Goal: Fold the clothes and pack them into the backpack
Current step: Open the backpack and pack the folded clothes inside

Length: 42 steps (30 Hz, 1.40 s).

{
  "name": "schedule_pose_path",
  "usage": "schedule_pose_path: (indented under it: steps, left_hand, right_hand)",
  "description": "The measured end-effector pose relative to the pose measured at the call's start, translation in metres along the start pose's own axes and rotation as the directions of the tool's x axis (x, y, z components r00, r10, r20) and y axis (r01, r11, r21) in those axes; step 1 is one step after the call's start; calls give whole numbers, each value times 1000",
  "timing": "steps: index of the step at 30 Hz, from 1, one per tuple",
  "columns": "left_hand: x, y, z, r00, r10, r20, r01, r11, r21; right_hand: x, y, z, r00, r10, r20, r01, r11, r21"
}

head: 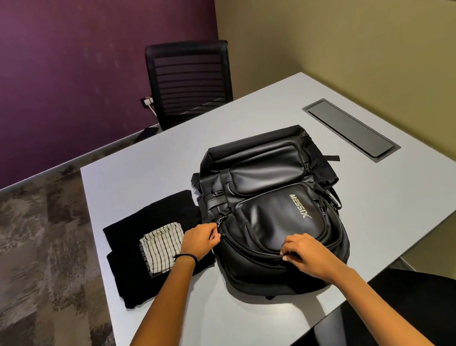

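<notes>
A black backpack (271, 196) lies flat on the grey table (399, 192), front side up, its zips closed as far as I can see. My left hand (201, 239) pinches a zipper pull on the backpack's left side. My right hand (302, 253) pinches the zipper line along the backpack's near end. To the left of the backpack lies a folded black garment (141, 229). A smaller folded white cloth with dark stripes (162, 246) rests on top of it.
A black mesh office chair (190, 78) stands at the table's far side. A dark cable-tray lid (351, 129) is set into the table at the right. Another black chair (416, 313) is near me at the lower right. Patterned carpet (28, 259) lies left.
</notes>
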<state>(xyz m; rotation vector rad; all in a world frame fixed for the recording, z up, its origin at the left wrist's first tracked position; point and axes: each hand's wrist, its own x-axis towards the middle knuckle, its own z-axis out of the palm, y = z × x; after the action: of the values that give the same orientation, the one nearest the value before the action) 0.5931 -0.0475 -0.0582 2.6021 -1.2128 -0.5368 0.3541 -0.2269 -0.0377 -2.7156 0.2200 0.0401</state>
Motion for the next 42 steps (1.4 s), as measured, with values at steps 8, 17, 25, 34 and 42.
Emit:
schedule_pose_path:
  steps: [8, 17, 25, 34, 42]
  left_hand:
    - [16, 8, 11, 991, -106, -84, 109, 993, 40]
    - [13, 0, 23, 986, -119, -114, 112, 991, -71]
    - [-3, -8, 24, 979, -109, -171, 86, 987, -136]
    - [-29, -49, 19, 957, -207, -202, 163, 964, -212]
    - [-53, -119, 27, 862, -377, -338, 300, 918, -259]
  right_hand:
    - [8, 3, 0, 998, 13, 56, -15, 1000, 20]
    - [33, 4, -25, 995, 7, -97, -10, 1000, -24]
    - [98, -7, -81, 899, -73, -431, -33, 972, -234]
    - [173, -10, -103, 914, 53, -402, -158, 959, -235]
    - [163, -1, -106, 988, 65, 139, -67, 998, 8]
